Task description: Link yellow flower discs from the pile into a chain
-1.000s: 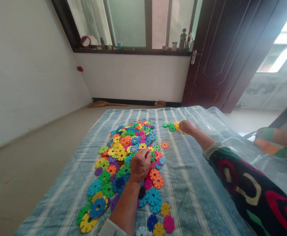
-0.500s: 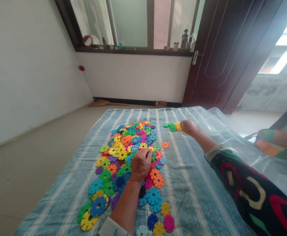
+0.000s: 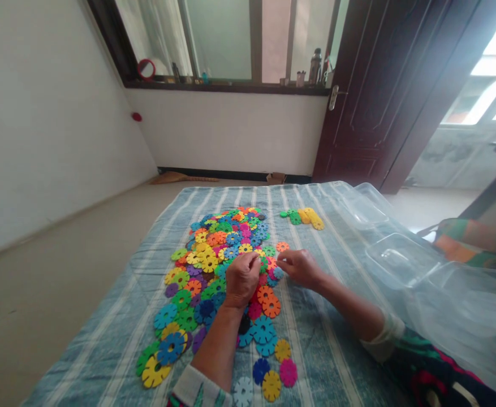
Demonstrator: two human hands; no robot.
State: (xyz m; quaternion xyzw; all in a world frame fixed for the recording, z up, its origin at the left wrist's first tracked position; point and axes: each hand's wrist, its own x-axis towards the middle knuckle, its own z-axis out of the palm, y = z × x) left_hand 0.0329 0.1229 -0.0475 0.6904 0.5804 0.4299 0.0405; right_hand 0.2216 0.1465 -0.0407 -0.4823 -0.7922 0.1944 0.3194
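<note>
A heap of discs [image 3: 218,265] lies on the cloth [image 3: 328,339], a short row of discs [image 3: 302,217] behind-right of it.

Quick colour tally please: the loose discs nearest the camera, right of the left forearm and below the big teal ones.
Yellow discs: 2
Blue disc: 1
Pink disc: 1
Pale blue disc: 1
Total: 5

Centre-left: the pile of flower discs [image 3: 218,265] is covering the striped cloth [image 3: 328,350], leaving no bare passage there.
Hands: the left hand [image 3: 241,278] and right hand [image 3: 298,265] are sitting close together at the pile's right edge.
Far edge: the small row of discs [image 3: 302,216] is lying apart from the pile, with bare cloth between.
Right: the clear plastic containers [image 3: 400,257] are blocking that side.
Near right: bare cloth is lying open beside the right forearm.
</note>
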